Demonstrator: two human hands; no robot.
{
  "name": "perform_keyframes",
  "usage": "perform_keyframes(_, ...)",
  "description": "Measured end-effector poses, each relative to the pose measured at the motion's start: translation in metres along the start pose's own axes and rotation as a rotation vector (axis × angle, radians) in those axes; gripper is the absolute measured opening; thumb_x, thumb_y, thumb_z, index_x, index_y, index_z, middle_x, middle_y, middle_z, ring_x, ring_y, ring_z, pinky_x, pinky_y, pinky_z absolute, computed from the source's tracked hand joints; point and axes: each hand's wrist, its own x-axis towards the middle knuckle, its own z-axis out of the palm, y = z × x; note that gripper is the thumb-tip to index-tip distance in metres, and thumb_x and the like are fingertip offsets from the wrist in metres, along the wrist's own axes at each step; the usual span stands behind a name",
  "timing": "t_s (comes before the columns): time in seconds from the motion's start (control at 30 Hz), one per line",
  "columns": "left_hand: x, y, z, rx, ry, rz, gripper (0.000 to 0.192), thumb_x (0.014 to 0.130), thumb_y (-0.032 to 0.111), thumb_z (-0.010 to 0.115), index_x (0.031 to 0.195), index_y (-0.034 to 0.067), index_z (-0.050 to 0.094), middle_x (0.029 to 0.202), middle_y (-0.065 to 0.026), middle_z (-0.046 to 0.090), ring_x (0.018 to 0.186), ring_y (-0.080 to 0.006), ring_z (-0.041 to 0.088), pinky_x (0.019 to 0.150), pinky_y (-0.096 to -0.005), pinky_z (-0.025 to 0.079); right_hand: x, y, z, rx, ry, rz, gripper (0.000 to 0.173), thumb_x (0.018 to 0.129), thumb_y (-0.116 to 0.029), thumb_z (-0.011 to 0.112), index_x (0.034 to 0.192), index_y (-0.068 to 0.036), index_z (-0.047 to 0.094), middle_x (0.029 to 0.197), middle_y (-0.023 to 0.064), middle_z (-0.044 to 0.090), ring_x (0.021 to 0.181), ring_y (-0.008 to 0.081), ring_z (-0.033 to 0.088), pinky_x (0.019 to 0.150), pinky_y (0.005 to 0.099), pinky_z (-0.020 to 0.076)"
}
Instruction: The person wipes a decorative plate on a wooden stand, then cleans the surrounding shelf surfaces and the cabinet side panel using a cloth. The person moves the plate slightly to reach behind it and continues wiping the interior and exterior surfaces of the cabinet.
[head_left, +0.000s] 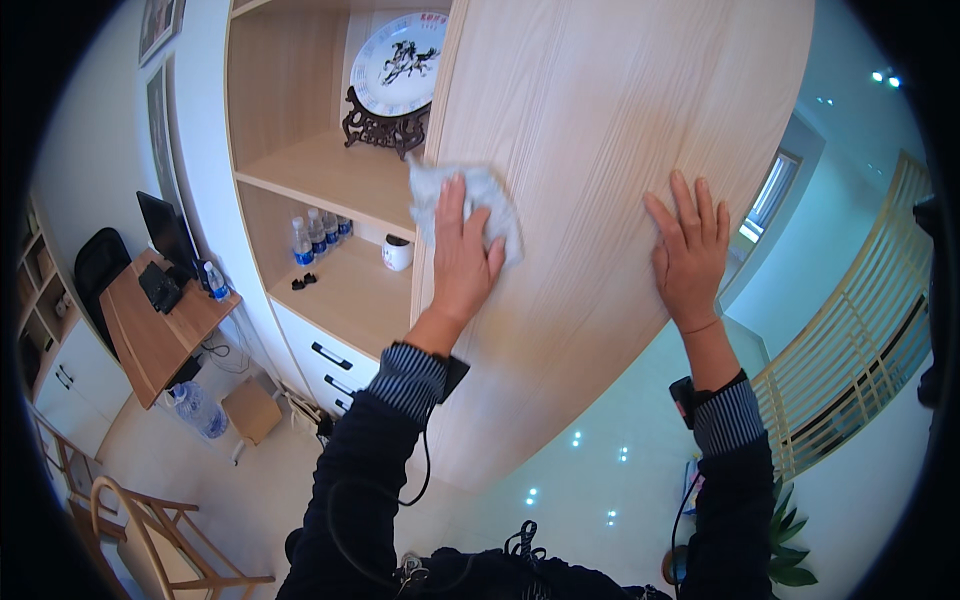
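My left hand (463, 262) presses a pale grey cloth (501, 214) against the side panel (570, 150) of a light wood-grain cabinet, close to its front edge. Part of the cloth sticks out past the fingers and looks slightly blurred. My right hand (691, 251) lies on the same panel near its far edge, palm down and fingers spread, with nothing in it. Left of the panel, the cabinet's open shelf (330, 172) carries a decorative plate (397, 64) with painted horses on a dark carved stand (382, 129).
Several water bottles (302, 244) and a white cup (397, 253) stand on the lower shelf, above drawers (330, 360). At left are a wooden desk (150, 330) with a monitor (166, 232), a large water jug (199, 409) and a wooden chair (169, 532). A potted plant (787, 540) stands lower right.
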Motion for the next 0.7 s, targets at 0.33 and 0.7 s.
perform_keyframes(0.33, -0.133, -0.019, -0.002, 0.067, -0.095, -0.163, 0.046, 0.082, 0.006, 0.061, 0.125, -0.006, 0.047, 0.160, -0.0366, 0.016, 0.148, -0.0579, 0.015, 0.121, -0.0625, 0.016, -0.006, -0.001, 0.001, 0.031, 0.045, 0.070, 0.056, 0.077, 0.000, 0.064, 0.127, -0.024, 0.066, 0.151, 0.0011, 0.053, 0.144, 0.0258, 0.044, 0.119, 0.0490, 0.0305)
perform_keyframes(0.7, 0.110, 0.000, 0.006, 0.200, 0.041, 0.170, 0.057, 0.085, 0.010, 0.063, 0.140, 0.005, 0.046, 0.162, -0.0282, 0.022, 0.150, -0.0489, 0.020, 0.121, -0.0625, 0.017, -0.004, -0.002, 0.000, 0.033, 0.080, 0.092, 0.053, 0.077, 0.004, 0.062, 0.122, -0.023, 0.069, 0.147, -0.0004, 0.057, 0.142, 0.0235, 0.045, 0.118, 0.0475, 0.0318)
